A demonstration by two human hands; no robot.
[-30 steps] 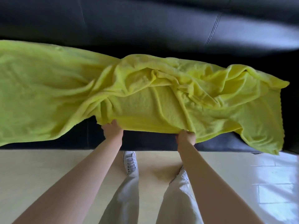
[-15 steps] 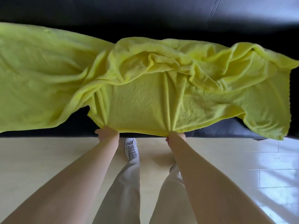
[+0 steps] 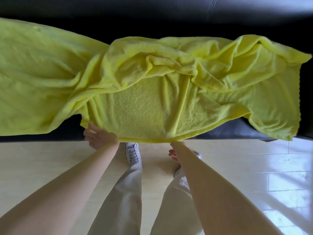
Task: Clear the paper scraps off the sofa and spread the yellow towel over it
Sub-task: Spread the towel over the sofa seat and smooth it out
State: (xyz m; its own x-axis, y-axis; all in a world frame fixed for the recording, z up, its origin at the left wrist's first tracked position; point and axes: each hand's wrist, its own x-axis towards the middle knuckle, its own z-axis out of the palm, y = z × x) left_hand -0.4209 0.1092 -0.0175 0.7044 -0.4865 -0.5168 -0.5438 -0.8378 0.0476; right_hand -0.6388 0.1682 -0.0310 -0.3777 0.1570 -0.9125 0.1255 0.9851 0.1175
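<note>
You had the yellow towel [image 3: 144, 106] rumpled across the black sofa [image 3: 152, 19]. Your left hand [image 3: 99, 137] pinched its front edge. Right hand [image 3: 176, 150] sat just below the hem, grip too hidden to tell.
</note>
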